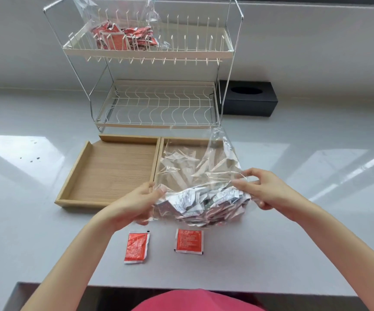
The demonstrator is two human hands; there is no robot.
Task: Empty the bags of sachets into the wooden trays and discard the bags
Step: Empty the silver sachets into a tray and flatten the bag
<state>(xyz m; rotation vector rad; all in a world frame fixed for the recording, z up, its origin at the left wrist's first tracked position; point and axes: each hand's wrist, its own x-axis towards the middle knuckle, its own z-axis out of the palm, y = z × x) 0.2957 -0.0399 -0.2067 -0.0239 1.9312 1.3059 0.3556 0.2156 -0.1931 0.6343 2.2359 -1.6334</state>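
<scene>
Both hands grip one clear plastic bag (pixel 200 176) just above the desk (pixel 316 243). Left hand (pixel 134 204) pinches the bag's left edge between thumb and fingers; right hand (pixel 264 187) pinches the crumpled plastic at its right side. Sachets (pixel 204 205) sit bunched in the near end of the bag, which hangs over the front of the right wooden tray (pixel 170 142), hiding most of that tray; the bag's far end rises above the tray's back rim.

Touching the right tray on its left side is the left wooden tray (pixel 112 169), its floor bare. Nearer the person than the trays, two red sachets lie flat on the desk: one (pixel 136 247) below the left hand, the other (pixel 189 240) below the bag, apart from each other.

Behind the trays stands a two-tier wire rack (pixel 154 86). Its upper shelf carries a second clear bag (pixel 118 25) with red sachets (pixel 123 37); its lower shelf shows only wire. To the right of the rack sits a black box (pixel 249 102) with an oval opening on top.
</scene>
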